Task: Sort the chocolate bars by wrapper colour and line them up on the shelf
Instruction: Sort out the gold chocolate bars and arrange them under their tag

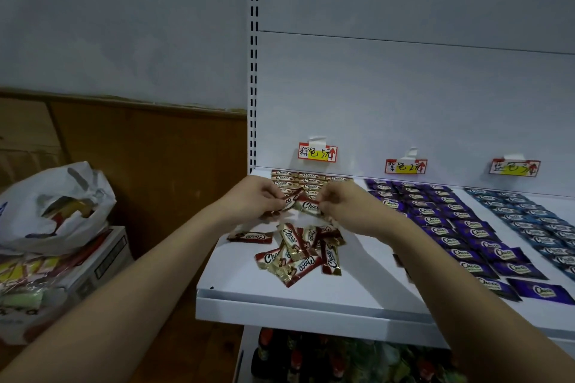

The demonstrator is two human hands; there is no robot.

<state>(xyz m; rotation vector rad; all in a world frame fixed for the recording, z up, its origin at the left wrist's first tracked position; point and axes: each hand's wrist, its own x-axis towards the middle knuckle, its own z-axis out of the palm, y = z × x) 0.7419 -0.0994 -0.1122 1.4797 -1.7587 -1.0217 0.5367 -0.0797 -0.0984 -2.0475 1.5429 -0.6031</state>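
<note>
1. Left hand [261, 196]: raised over the back of the white shelf [280, 295], fingers curled, pinching a red-and-gold chocolate bar [287, 199] by its end.
2. Right hand [345, 200]: level with the left hand, fingers curled, pinching a second red-and-gold bar [308, 207]. The two bars meet between the hands.
3. Red-and-gold rows [306, 179]: lined up at the back of the shelf, directly below the leftmost price label [317, 152].
4. Loose pile of red-and-gold bars [298, 250]: unsorted, overlapping, on the shelf surface just in front of the hands.
5. Purple bars [451, 227]: arranged in rows, right of the pile, below the middle label [406, 166].
6. Blue bars [529, 221]: arranged in rows at the far right, below the third label [513, 168].
7. White plastic bag [56, 205]: rests on a carton [102, 258], left of the shelf unit.
8. Bottles [311, 357]: stored on the level below.
</note>
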